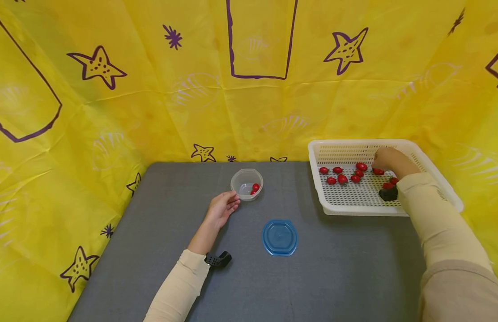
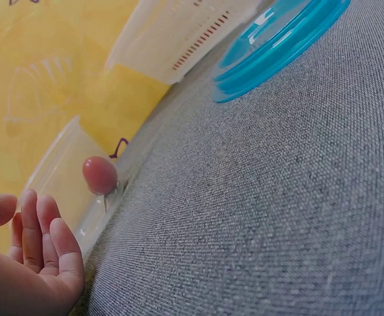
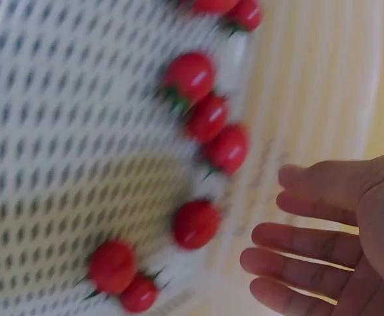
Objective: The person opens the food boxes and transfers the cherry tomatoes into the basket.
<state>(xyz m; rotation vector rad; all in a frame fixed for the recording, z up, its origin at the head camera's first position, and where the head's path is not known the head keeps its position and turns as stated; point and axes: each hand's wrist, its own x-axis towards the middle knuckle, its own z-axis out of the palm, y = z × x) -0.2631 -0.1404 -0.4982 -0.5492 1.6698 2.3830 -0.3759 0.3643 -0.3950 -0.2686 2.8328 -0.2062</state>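
Note:
My left hand (image 1: 222, 209) holds the near left rim of a small clear plastic tub (image 1: 241, 193) between thumb and fingers. Inside the tub lie a couple of red cherry tomatoes (image 1: 255, 187); one tomato (image 2: 100, 175) shows through its wall in the left wrist view. Over the right part of a white perforated basket (image 1: 363, 208) is my right hand (image 1: 387, 160), close to a cherry tomato (image 1: 378, 171). In the right wrist view its fingers (image 3: 297, 240) are stretched out, apart from the tomatoes (image 3: 196, 224), with nothing in them.
A blue lid (image 1: 279, 237) lies on the grey table (image 1: 333, 273), in front of the tub. Several more cherry tomatoes (image 1: 342, 179) are scattered over the basket floor. A yellow patterned cloth (image 1: 249, 107) hangs behind the table.

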